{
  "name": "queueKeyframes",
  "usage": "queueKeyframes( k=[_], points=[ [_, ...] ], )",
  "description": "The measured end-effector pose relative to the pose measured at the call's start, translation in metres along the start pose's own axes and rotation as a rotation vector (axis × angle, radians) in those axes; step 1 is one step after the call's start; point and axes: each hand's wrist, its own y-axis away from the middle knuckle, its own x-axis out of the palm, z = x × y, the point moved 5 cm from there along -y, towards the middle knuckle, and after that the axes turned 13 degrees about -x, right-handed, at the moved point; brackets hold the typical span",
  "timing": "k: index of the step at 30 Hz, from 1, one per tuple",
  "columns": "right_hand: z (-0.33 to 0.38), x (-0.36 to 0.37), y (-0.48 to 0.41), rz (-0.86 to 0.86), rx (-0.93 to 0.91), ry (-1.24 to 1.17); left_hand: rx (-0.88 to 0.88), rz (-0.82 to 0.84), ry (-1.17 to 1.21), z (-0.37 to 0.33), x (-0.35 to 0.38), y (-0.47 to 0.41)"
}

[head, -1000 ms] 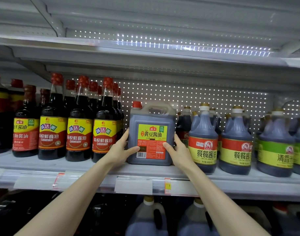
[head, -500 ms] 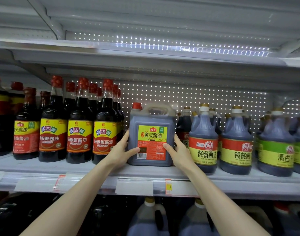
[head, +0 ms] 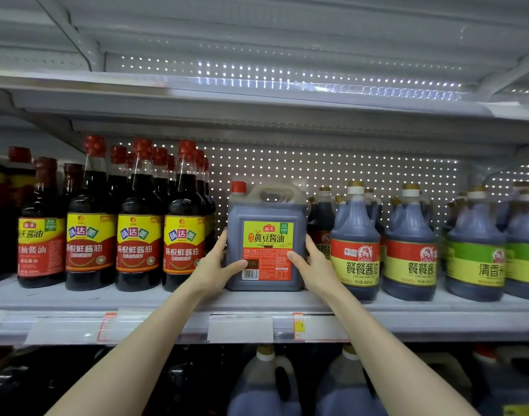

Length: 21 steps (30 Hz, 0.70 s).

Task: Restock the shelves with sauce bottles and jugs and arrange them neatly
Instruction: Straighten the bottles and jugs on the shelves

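Note:
A square soy sauce jug (head: 266, 211) with a red cap, a moulded handle and a yellow-and-red label stands upright on the middle shelf (head: 257, 304). My left hand (head: 215, 265) grips its left side, thumb across the front lower corner. My right hand (head: 314, 265) grips its right side the same way. The jug sits in a gap between tall red-capped bottles (head: 183, 223) on the left and round jugs with red-and-yellow labels (head: 354, 235) on the right.
More round jugs with green labels (head: 476, 244) stand at the far right. Dark bottles (head: 38, 229) fill the far left. The shelf above (head: 257, 94) hangs low over the bottle tops. Large jugs (head: 266, 382) stand on the shelf below. Price tags (head: 240, 328) line the shelf edge.
Both hands stay on the jug's sides. The jug has barely shifted on the shelf; the view has drifted slightly.

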Motion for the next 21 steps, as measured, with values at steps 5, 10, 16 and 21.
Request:
queueKeyframes(
  k=[5, 10, 16, 21],
  points=[
    [0.004, 0.000, 0.002, -0.001, 0.000, 0.002, -0.020, 0.008, 0.020, 0.003, 0.001, -0.001],
    [0.012, 0.001, 0.006, -0.004, 0.011, 0.013, -0.034, 0.018, 0.009, 0.003, -0.002, 0.000],
    [0.043, -0.016, 0.024, -0.094, 0.005, 0.033, -0.117, -0.116, -0.028, -0.011, -0.016, 0.006],
    [0.052, -0.057, 0.055, -0.248, -0.032, 0.081, 0.019, -0.282, 0.000, -0.053, -0.010, 0.041]
  ],
)
